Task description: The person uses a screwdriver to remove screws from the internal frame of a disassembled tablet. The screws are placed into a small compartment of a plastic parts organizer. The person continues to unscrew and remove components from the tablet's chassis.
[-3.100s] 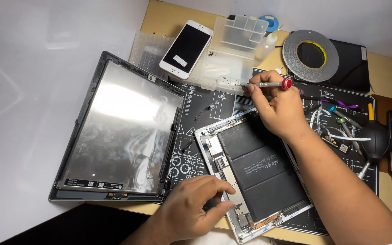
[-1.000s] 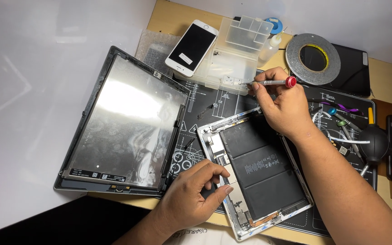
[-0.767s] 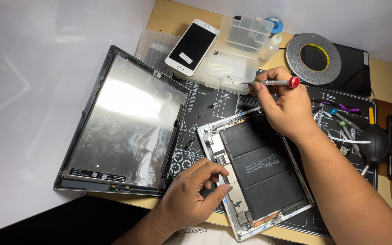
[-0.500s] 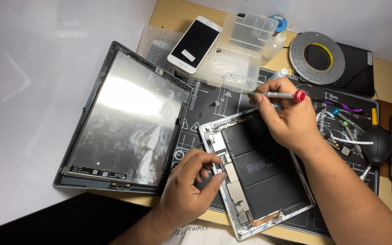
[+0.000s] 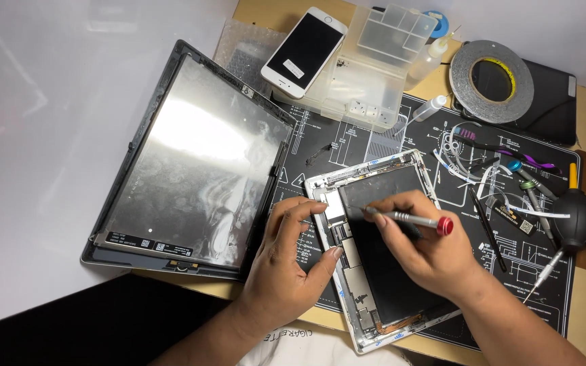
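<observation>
While the detached screen panel (image 5: 191,163) leans half off the black work mat (image 5: 347,146) toward the desk (image 5: 259,13) edge, a nudge from the left forearm could likely slide it. Next to it, the opened tablet body (image 5: 374,244) lies on the mat, its dark battery exposed. The left hand (image 5: 293,264), fingers curled but gripping nothing, braces the frame's left edge; if it lifts, the body may shift. The right hand (image 5: 428,244) is closed around a red-capped screwdriver (image 5: 408,219), tip near the top-left corner; a slip could gouge the battery or a connector.
</observation>
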